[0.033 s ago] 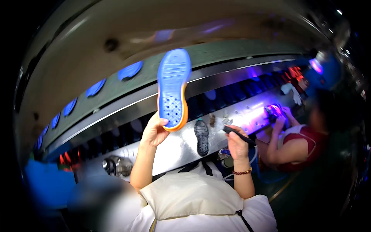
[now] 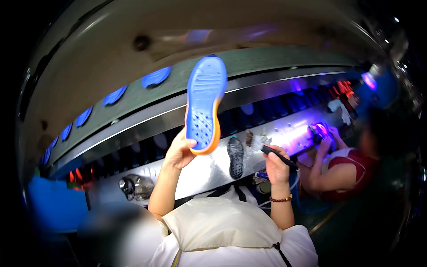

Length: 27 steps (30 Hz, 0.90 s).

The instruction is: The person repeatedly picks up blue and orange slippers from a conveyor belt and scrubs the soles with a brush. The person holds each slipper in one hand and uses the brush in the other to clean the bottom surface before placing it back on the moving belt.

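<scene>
My left hand (image 2: 179,152) grips a shoe sole (image 2: 206,91) by its near end, thumb on the inner face. The sole is blue inside with an orange side wall and rows of small holes at the near end; it is held up over the bench. In my right hand (image 2: 277,168) is a black-handled brush (image 2: 276,154), its pale, blurred tip pointing up and left, apart from the sole. A thin pale tube or cord runs down beside this hand. Between my hands a dark, shoe-sole-shaped piece (image 2: 235,156) lies on the metal bench (image 2: 195,177).
Blue soles (image 2: 156,77) stand spaced along a green conveyor belt (image 2: 258,58) at the back. Dark shoe parts line a shelf below it. A dark bottle-like object (image 2: 141,187) is at left. At right a co-worker (image 2: 342,171) handles a piece under purple light.
The scene has shifted slightly to the right in the picture. Both hands keep their holds on the sole and the brush.
</scene>
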Motion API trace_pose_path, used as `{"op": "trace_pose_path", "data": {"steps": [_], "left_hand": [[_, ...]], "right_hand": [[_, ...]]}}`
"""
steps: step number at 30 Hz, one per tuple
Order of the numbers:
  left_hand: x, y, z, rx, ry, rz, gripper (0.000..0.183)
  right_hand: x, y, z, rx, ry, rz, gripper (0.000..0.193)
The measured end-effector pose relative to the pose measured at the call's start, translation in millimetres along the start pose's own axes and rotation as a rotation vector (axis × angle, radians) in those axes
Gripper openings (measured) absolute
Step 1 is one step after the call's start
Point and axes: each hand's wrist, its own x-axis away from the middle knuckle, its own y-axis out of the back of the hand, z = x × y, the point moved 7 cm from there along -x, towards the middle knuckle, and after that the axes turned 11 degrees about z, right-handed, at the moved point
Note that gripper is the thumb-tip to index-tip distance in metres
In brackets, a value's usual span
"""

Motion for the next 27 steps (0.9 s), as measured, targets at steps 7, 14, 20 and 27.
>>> {"op": "trace_pose_path", "data": {"steps": [7, 14, 20, 27], "left_hand": [[61.3, 6.1, 66.3, 0.230, 0.251, 0.210, 0.083], [43.7, -24.9, 82.0, 0.424, 0.138, 0.188, 0.093], [40.0, -4.3, 101.1, 0.294, 0.058, 0.002, 0.087], [58.1, 35.8, 57.0, 0.106, -0.028, -0.197, 0.096]], "right_hand": [[-3.6, -55.3, -17.5, 0.019, -0.161, 0.281, 0.025], [-40.8, -61.4, -55.0, 0.163, -0.241, 0.262, 0.019], [-50.9, -105.9, -65.1, 0.622, -0.179, 0.311, 0.016], [26.2, -141.6, -50.7, 1.140, 0.033, 0.902, 0.019]]}}
